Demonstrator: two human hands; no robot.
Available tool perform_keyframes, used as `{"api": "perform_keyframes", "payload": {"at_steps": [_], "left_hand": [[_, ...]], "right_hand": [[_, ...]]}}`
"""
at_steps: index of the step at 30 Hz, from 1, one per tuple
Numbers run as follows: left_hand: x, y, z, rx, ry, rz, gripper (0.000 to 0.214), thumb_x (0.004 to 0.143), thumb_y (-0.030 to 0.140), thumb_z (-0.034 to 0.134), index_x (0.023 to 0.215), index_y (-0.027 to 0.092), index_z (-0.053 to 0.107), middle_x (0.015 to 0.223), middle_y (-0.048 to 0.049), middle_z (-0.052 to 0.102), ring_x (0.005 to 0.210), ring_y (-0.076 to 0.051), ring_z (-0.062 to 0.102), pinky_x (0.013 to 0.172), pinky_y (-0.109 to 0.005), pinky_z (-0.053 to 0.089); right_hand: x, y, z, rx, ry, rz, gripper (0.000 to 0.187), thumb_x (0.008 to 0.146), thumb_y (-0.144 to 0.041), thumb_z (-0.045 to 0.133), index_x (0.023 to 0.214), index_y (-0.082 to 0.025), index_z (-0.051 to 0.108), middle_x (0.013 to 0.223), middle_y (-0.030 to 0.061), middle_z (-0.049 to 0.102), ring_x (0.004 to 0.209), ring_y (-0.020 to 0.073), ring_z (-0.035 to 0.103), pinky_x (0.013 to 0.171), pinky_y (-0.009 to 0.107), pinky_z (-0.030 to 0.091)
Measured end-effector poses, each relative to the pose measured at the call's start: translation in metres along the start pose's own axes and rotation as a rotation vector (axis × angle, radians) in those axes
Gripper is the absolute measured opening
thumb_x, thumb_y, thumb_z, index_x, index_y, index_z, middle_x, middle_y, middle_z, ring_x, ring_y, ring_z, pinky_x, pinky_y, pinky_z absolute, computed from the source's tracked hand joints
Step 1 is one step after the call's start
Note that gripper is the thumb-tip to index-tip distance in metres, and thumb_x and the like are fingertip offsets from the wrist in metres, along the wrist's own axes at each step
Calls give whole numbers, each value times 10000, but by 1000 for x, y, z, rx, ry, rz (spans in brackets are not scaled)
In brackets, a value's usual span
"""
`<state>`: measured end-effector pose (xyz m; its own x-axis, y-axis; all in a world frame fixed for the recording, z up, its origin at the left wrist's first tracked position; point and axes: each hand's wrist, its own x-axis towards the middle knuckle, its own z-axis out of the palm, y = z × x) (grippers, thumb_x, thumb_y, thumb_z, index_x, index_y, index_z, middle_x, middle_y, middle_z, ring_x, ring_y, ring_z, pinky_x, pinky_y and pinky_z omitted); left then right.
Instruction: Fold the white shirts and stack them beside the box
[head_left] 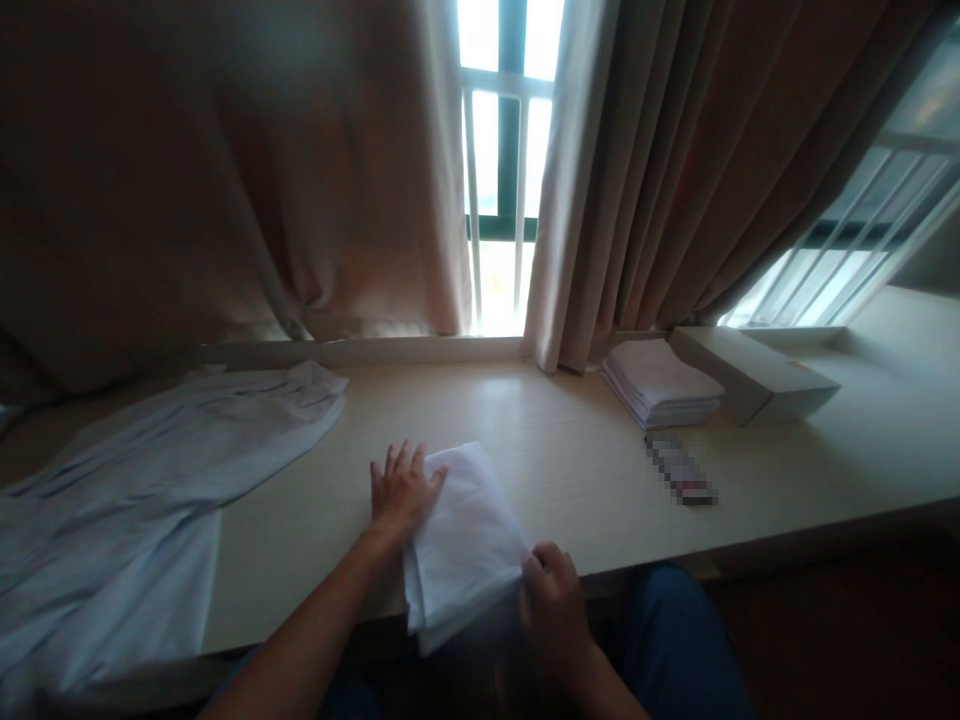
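Note:
A folded white cloth (465, 530) lies on the light wooden table (570, 450), its near end hanging a little over the front edge. My left hand (401, 490) lies flat on the cloth's left side, fingers stretched out. At the table's front edge my right hand (553, 600) is closed, pinching the cloth's near right corner.
A large crumpled white garment (150, 480) covers the table's left part. At the back right sit a stack of folded white cloths (660, 385) and a long cardboard box (754, 372). A small blurred object (681, 468) lies in front of the stack. Brown curtains (300, 170) hang behind.

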<state>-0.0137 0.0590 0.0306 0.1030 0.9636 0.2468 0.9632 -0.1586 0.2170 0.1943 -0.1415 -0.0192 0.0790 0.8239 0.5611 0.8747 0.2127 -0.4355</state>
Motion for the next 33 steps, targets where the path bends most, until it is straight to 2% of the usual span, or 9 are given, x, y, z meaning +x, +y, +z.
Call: {"api": "perform_keyframes", "payload": {"at_steps": [4, 7, 10, 12, 16, 23, 27, 30, 33], "left_hand": [[-8, -40, -11, -135, -106, -215, 493, 846, 549, 415, 1033, 156, 646, 1066, -148, 662, 1066, -271, 576, 953, -376, 403], [-9, -43, -10, -163, -64, -279, 493, 856, 553, 395, 1048, 156, 616, 1033, -126, 664, 1007, -234, 602, 899, -315, 429], [-7, -35, -10, -196, -22, -380, 614, 833, 605, 411, 1189, 114, 509, 1118, -170, 632, 1040, -263, 602, 875, -336, 443], [-9, -32, -12, -234, -49, -435, 679, 805, 636, 440, 1203, 86, 475, 1073, -191, 647, 987, -283, 632, 820, -349, 467], [-39, -34, -14, -330, -153, -453, 605, 762, 615, 526, 1093, 109, 525, 981, -160, 684, 891, -254, 669, 748, -307, 487], [-144, -6, -16, -648, -388, -441, 374, 785, 533, 525, 913, 193, 615, 831, -65, 719, 797, -219, 681, 678, -282, 485], [-166, 9, -25, -693, -495, -467, 354, 806, 503, 491, 775, 191, 654, 665, -42, 689, 683, -222, 669, 597, -281, 469], [-166, 5, -29, -658, -451, -452, 361, 825, 489, 468, 726, 189, 643, 680, -43, 686, 714, -217, 666, 634, -275, 468], [-164, -6, -26, -517, -247, -448, 328, 818, 483, 484, 825, 189, 628, 851, -82, 696, 851, -236, 658, 768, -307, 474]], "right_hand": [[23, -12, -21, 62, -11, 119, 141, 848, -193, 476, 776, -194, 598, 984, 89, 576, 942, 218, 522, 845, 374, 420], [68, -27, -23, 31, -28, 196, 268, 942, -310, 409, 926, -187, 647, 1061, 113, 614, 1038, 226, 533, 934, 372, 399], [109, -41, -8, -33, -221, 150, 452, 949, -388, 406, 1325, -157, 503, 1366, 136, 495, 1284, 258, 401, 1063, 402, 298], [122, -46, 7, -57, -416, 115, 584, 941, -471, 403, 1439, -168, 370, 1495, 119, 348, 1387, 287, 258, 1104, 452, 224], [112, -49, 37, -82, -636, 111, 638, 943, -576, 304, 1481, -233, 290, 1563, 81, 186, 1437, 303, 100, 1114, 538, 134], [95, -57, 55, -142, -536, 127, 617, 966, -530, 253, 1480, -193, 302, 1563, 113, 162, 1439, 321, 65, 1117, 559, 42], [90, -63, 59, -171, -499, 137, 594, 973, -484, 267, 1489, -189, 279, 1563, 123, 154, 1438, 326, 54, 1107, 579, 39], [88, -64, 64, -191, -523, 157, 603, 963, -464, 324, 1489, -173, 276, 1562, 138, 144, 1435, 340, 53, 1099, 596, 37], [89, -64, 64, -189, -547, 174, 612, 956, -469, 350, 1490, -181, 272, 1563, 141, 131, 1435, 338, 52, 1094, 600, 39]]}}
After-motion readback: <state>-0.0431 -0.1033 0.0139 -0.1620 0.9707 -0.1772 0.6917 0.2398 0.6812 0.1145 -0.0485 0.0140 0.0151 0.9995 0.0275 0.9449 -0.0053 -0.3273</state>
